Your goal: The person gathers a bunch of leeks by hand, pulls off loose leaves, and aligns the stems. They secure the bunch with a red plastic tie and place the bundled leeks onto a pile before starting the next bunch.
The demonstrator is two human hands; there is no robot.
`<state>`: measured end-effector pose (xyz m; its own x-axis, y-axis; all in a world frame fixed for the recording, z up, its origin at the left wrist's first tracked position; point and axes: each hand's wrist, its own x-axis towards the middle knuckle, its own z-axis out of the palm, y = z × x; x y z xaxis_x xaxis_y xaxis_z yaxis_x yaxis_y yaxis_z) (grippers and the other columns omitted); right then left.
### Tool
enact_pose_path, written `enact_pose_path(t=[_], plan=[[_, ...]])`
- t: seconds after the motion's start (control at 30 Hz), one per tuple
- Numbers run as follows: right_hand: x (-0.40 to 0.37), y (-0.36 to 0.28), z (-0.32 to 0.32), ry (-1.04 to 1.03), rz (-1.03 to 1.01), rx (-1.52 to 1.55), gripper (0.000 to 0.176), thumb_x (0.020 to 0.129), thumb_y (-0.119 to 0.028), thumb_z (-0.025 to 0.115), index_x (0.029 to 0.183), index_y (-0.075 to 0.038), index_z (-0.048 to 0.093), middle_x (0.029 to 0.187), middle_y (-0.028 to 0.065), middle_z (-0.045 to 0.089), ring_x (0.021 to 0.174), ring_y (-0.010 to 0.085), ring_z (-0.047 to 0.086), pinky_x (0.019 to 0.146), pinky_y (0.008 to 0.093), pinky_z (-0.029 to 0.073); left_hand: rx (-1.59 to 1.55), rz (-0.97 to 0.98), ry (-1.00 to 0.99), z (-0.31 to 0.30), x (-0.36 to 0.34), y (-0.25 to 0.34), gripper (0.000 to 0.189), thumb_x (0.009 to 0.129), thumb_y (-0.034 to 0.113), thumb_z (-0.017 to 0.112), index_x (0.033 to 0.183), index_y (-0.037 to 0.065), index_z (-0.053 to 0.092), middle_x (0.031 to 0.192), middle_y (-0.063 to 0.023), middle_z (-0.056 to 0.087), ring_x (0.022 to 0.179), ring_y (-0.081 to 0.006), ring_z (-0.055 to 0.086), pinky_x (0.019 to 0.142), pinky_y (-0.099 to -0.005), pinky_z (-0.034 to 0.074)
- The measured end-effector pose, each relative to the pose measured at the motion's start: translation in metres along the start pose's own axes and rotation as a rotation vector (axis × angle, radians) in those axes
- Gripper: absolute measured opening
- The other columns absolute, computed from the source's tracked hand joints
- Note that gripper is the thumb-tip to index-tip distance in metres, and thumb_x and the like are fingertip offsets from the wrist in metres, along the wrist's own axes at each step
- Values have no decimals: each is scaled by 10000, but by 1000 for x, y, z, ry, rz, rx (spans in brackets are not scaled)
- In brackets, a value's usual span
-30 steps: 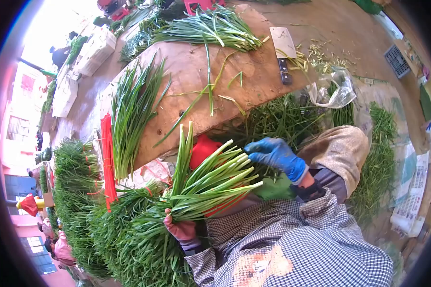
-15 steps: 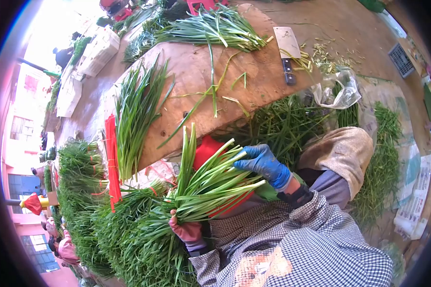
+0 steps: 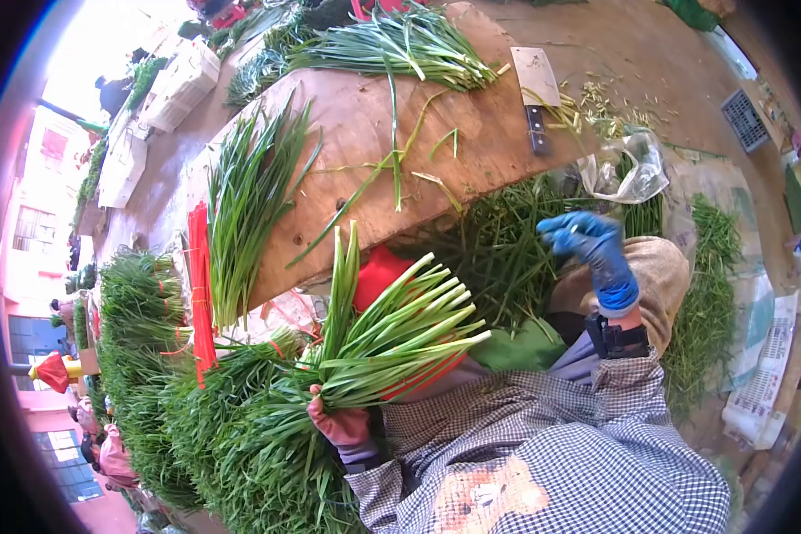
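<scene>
My left hand (image 3: 340, 422), in a pinkish glove, is closed around a bunch of garlic chives (image 3: 409, 343). Their pale stem ends fan out up and to the right, and the leaves hang down to the left. My right hand (image 3: 589, 249), in a blue glove, hovers over a heap of loose green leaves (image 3: 507, 254), away from the bunch. Its fingers are loosely bent and apart, with nothing clearly visible in them. A red cloth or bag (image 3: 380, 276) shows behind the bunch.
A wooden board (image 3: 347, 160) carries chive piles (image 3: 258, 209) and a cleaver (image 3: 537, 93). Red ties (image 3: 200, 294) hang at its left edge. Tied green bundles (image 3: 142, 356) are stacked at left. A clear plastic bag (image 3: 636, 169) lies by the board's right end.
My right hand has left the stem ends and moved right and up over the loose leaves. The left hand still grips the bunch in nearly the same place.
</scene>
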<state>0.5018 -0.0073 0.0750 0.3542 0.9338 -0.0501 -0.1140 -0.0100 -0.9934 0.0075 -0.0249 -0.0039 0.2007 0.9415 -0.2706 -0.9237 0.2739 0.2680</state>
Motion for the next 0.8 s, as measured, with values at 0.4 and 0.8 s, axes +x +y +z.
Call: enact_pose_path(t=[0.4,0.8], plan=[[-44,31,37,-194,-49,-733,169,746,-90,669,907,-48,699,851,142,663,770,281,648,729,351,524,-23,39,-17,-1,-2,1,301,899,209,568,1179,140,655,1258,-83,626,1193,-292,553,1033,-566,389],[-100,-1,108,-541,550,-34,212,847,-151,733,1006,-12,711,833,32,698,733,93,631,673,247,529,27,116,74,31,-15,-11,266,907,207,557,1149,154,653,1285,-106,600,1188,-307,554,964,-568,453]])
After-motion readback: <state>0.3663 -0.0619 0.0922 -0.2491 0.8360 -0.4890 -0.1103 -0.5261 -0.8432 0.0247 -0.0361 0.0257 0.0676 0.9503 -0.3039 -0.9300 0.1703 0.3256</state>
